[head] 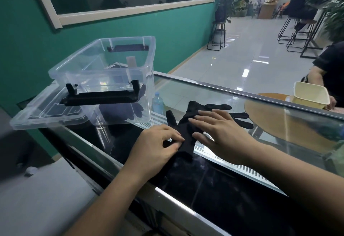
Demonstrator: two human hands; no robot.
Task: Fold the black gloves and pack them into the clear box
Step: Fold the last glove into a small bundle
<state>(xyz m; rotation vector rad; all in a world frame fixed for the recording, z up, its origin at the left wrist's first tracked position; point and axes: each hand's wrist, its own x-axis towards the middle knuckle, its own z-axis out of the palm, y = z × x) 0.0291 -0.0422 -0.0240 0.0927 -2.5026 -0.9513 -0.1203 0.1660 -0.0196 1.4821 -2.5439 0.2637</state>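
Black gloves (183,131), lying flat on glass counter (232,94), left hand (158,148) pinching the near edge, right hand (217,133) pressing on top with straight fingers; clear box (89,79), black-handled, standing open on its lid (24,122), near left.

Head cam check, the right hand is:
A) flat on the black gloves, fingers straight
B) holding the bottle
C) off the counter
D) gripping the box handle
A: the right hand lies flat, fingers straight, on the black gloves spread on the glass counter, while the clear box stands untouched to the left.
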